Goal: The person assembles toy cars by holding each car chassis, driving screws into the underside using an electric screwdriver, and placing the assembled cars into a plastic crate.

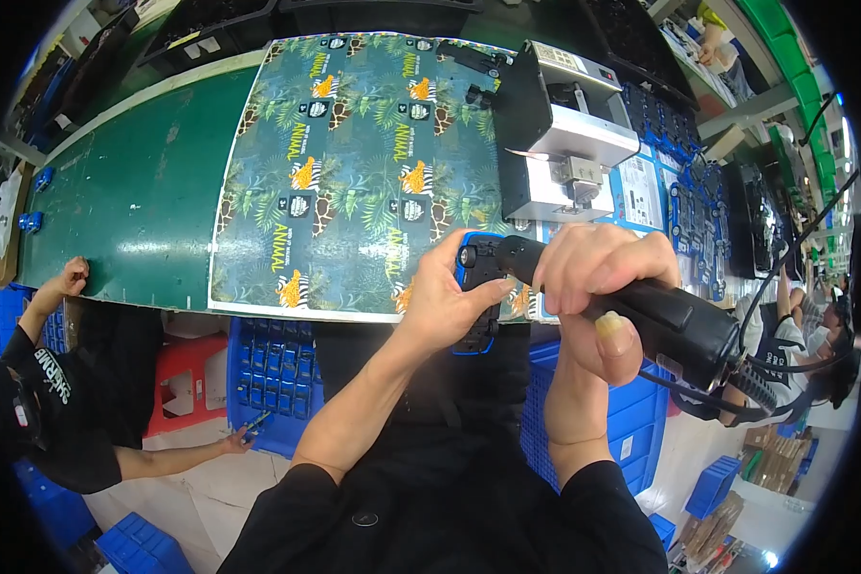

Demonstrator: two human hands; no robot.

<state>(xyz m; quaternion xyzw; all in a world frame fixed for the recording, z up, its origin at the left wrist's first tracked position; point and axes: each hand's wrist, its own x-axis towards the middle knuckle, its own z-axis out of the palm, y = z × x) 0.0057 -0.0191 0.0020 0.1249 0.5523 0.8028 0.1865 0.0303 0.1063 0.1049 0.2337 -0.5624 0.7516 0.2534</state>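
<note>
A small blue toy car with a black underside is held in my left hand, at the near edge of the bench. Its black underside, with wheels, faces up toward the tool. My right hand is wrapped round a black electric screwdriver, whose dark nose points left at the car's underside. The nose meets or nearly meets the car; the exact bit tip is hidden. Beyond my right hand stands a silver and black screw feeder. Black chassis parts lie at the far side of the printed sheet.
Blue toy car parts lie in rows right of the feeder. A blue crate of blue cars sits below the bench, beside a red stool. At left, a co-worker's hand rests at the green bench. The screwdriver's cable trails right.
</note>
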